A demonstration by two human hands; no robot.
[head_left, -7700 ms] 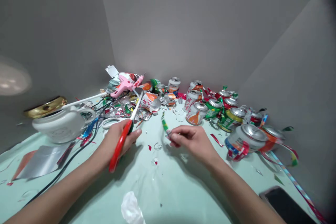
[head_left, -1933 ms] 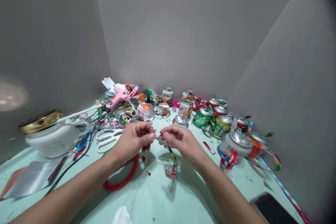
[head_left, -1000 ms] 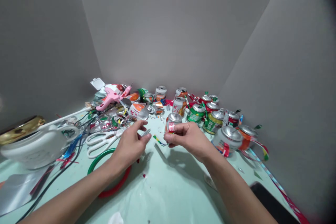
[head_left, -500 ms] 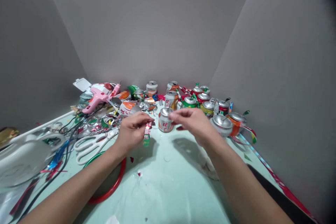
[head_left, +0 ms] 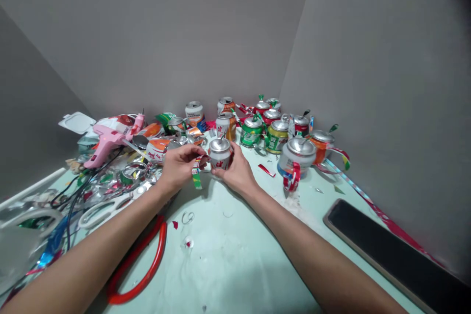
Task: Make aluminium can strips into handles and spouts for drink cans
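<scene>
– Gray walls (head_left: 184, 34), pale green tabletop (head_left: 221, 255), metal scraps (head_left: 106, 176) piled on the left. Hands?

– Both busy. Left hand (head_left: 176, 167): grip pinched on the upper part of a strip (head_left: 197, 177), red, white and green, lower end hanging. Right hand (head_left: 240, 169): grip wrapped round the right side of a small can (head_left: 220, 154), thumb low in front.

– Where's the small can exactly?

– Mid tabletop, upright, between the hands, nearer than a taller can (head_left: 225, 126). Thumb covers part of the base, so resting or slightly lifted can't be told.

– Strip touching it?

– Can't tell. Left fingertips sit right beside the small can's left side; contact unclear.

– Doing this hold well?

– Judgement only: right hand should brace the small can without squeezing, since thin metal likely dents. Left pinch seems best near the strip's end, for finer aim. Strip flat, not twisted. Cut edges are probably sharp, so fingertips go on the faces.

– Anything close?

– Pink glue gun (head_left: 106, 143) back left. White scissors (head_left: 127, 198) beside the left forearm; red handle (head_left: 161, 243) partly hidden beneath it. Silver can (head_left: 296, 159) with a red loop (head_left: 292, 180) right of the right hand. Phone (head_left: 386, 250) beyond the right forearm.
</scene>
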